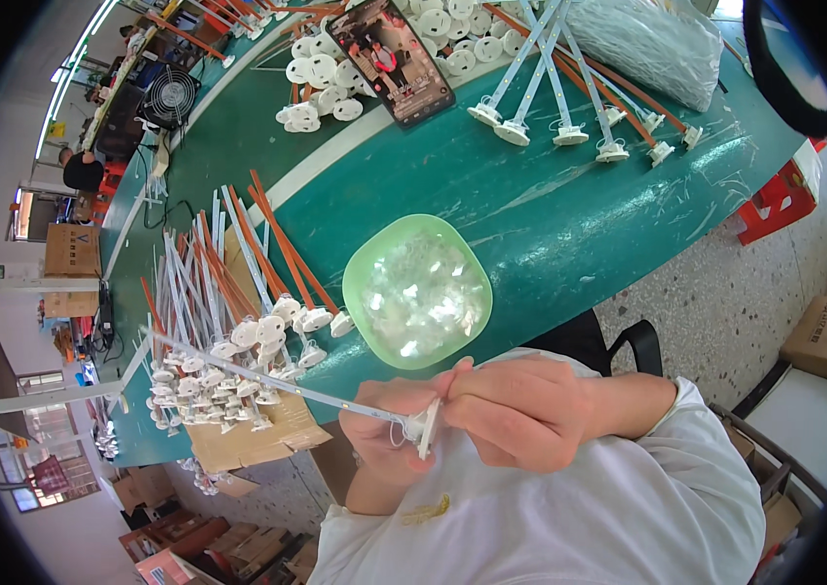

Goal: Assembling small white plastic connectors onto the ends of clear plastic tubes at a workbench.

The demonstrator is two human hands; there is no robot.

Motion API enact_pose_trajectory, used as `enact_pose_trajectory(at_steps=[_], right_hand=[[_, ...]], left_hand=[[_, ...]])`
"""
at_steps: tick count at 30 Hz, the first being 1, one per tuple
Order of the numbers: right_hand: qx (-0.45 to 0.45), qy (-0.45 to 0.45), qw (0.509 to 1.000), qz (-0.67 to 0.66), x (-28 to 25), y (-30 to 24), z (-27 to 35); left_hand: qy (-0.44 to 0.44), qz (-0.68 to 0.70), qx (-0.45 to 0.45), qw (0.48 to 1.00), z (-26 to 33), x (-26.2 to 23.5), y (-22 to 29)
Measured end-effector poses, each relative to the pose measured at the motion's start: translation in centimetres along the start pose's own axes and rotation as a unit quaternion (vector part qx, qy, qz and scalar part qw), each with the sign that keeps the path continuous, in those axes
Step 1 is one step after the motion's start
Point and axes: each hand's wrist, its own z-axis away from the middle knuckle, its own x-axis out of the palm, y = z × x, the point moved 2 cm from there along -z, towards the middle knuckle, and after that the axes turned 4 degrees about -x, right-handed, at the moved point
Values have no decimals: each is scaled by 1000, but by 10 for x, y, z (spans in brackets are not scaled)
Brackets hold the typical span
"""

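Observation:
Close to my chest, my left hand (386, 429) grips a white round base (421, 429) fixed to the end of a thin LED strip (287, 386). The strip runs out to the left, over a pile of similar pieces, and thin wire loops show by the base. Against the base's flat side, my right hand (520, 409) is closed in a pinch; what lies between its fingertips is hidden. Just beyond both hands stands a light green bowl (355, 283) holding many small, clear, shiny pieces (423, 297).
Many finished-looking strips with white bases (228, 375) lie on cardboard (257, 444) at the left table edge. More strips with bases (569, 132) lie at the far right beside a clear plastic bag (652, 49). A phone (392, 63) leans against white discs (321, 73) on the green table (550, 244).

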Motion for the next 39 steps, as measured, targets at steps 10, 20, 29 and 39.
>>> enact_pose_trajectory(at_steps=[10,20,29,39], right_hand=[[16,-2,999,29,6,-2,5],[16,20,999,-26,9,3,7],[27,24,999,-37,5,4,11],[13,1,1000,-14,-1,4,3]], left_hand=[[6,0,22,1000,6,-2,-2],[32,81,20,996,2,3,-1],[27,122,-20,992,3,6,-2],[-13,88,-15,996,8,6,-6]])
